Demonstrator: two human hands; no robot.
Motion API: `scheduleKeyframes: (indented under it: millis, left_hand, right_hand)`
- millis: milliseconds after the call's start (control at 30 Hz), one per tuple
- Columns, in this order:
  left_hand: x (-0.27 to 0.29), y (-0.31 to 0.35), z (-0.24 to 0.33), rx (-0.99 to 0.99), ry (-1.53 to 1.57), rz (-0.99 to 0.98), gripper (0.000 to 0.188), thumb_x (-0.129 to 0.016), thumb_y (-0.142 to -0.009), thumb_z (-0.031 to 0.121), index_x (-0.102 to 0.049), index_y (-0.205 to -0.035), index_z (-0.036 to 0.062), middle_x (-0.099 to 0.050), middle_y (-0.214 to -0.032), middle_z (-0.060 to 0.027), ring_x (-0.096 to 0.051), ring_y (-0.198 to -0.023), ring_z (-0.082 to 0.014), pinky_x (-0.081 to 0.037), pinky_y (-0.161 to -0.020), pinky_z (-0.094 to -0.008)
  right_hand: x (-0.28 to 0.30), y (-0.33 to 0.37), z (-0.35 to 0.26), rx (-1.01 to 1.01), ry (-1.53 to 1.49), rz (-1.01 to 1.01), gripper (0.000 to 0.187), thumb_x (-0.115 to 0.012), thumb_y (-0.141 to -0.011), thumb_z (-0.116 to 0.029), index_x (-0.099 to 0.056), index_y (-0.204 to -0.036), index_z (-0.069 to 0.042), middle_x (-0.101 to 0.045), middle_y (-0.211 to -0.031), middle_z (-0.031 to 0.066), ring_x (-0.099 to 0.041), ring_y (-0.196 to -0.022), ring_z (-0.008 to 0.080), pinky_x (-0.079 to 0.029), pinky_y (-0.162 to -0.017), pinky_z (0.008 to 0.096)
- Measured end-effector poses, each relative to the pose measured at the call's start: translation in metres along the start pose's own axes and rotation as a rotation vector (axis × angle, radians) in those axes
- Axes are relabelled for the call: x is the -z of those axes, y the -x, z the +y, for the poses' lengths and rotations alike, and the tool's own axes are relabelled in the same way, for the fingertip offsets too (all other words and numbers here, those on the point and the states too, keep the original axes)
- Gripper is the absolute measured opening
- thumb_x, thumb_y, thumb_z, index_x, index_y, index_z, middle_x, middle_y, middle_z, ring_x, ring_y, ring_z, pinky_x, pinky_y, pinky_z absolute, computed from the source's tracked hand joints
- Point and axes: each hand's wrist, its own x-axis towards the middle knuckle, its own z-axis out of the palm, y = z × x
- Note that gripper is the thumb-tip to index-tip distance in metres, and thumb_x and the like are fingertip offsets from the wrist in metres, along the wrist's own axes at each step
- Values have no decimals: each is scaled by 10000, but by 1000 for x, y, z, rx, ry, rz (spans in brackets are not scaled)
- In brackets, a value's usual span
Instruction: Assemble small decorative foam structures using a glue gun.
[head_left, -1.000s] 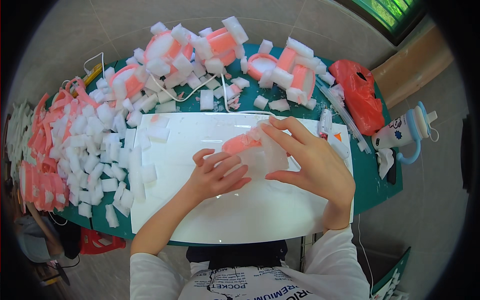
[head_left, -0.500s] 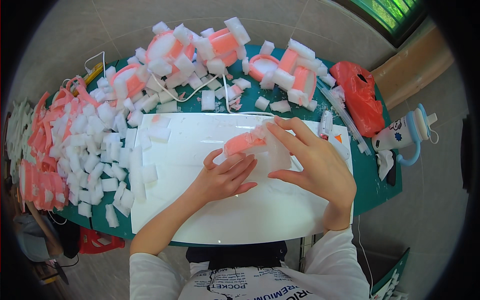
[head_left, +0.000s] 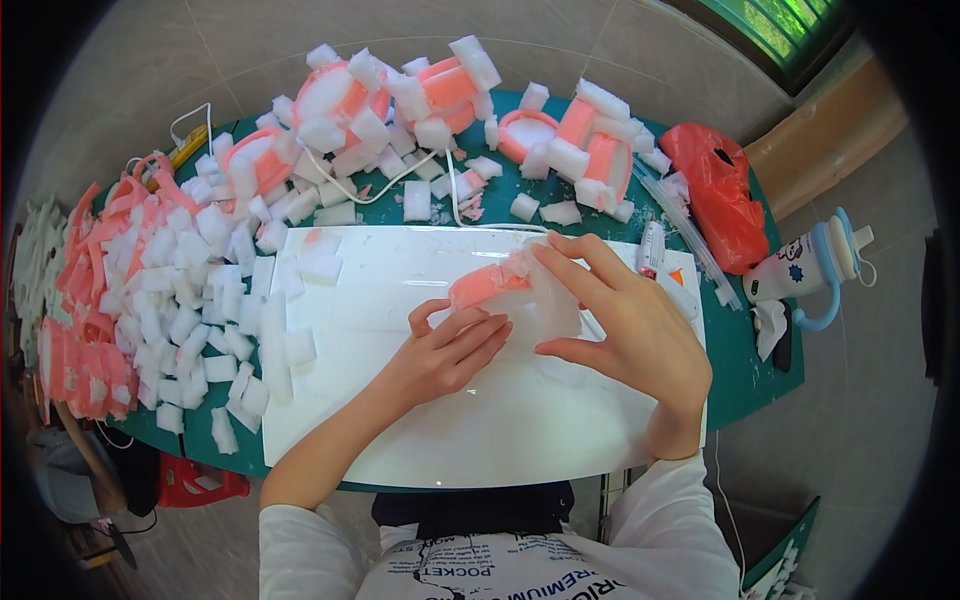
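Note:
Above a glossy white board [head_left: 400, 430], my left hand [head_left: 450, 352] grips a curved pink and white foam piece [head_left: 490, 286] by its left end. A white foam block [head_left: 553, 305] sits against that piece's right end. My right hand [head_left: 645, 325] has its fingertips closed on the top of this block, while the thumb is held apart lower down. The right hand partly covers the block, so I cannot tell how it is joined to the pink foam.
Loose white foam blocks [head_left: 190, 320] are heaped on the left beside pink foam strips [head_left: 90, 370]. Pink rings with white blocks [head_left: 600, 150] line the back of the green table. At the right are a glue tube [head_left: 652, 248], a red plastic bag [head_left: 715, 195] and a drinking cup [head_left: 805, 262].
The fingers of my left hand have shifted slightly and curled closer around the pink foam. My right hand has barely moved.

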Motion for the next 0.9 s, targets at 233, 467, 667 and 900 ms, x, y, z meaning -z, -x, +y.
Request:
scheduleKeyframes:
  millis: [233,467,667,900]
  left_hand:
    - [3,1,-1,6,53,-22,230,-637,-682,83,-656,-911,76,-619,-949,14,-535,-926,-110,-285,-915,-351]
    - [-4,0,1,34,-53,-6,288,-645,-716,163,-632,-1003,149,-586,-1044,22,-518,-946,-92,-227,-953,-385]
    - [-6,2,2,-5,-144,-56,318,-637,-753,243,-616,-1054,142,-569,-1111,31,-487,-1019,-86,-197,-993,-396]
    - [-4,0,2,-3,-164,-88,323,-644,-756,254,-619,-1051,123,-564,-1110,33,-487,-1031,-85,-205,-992,-393]
  right_hand:
    - [2,-1,-2,11,-38,-1,594,-722,-657,-120,-453,-1167,22,-464,-1166,152,-559,-931,327,-471,-747,362]
    - [3,-1,-1,10,-13,23,587,-727,-661,-142,-459,-1155,25,-465,-1168,147,-559,-926,326,-465,-758,359]
    - [2,0,-1,-7,-24,20,586,-728,-660,-149,-461,-1150,26,-466,-1161,141,-559,-920,319,-464,-757,358]
    - [-1,0,4,14,31,41,701,-771,-621,-216,-456,-1222,-36,-470,-1170,109,-567,-885,283,-493,-660,305]
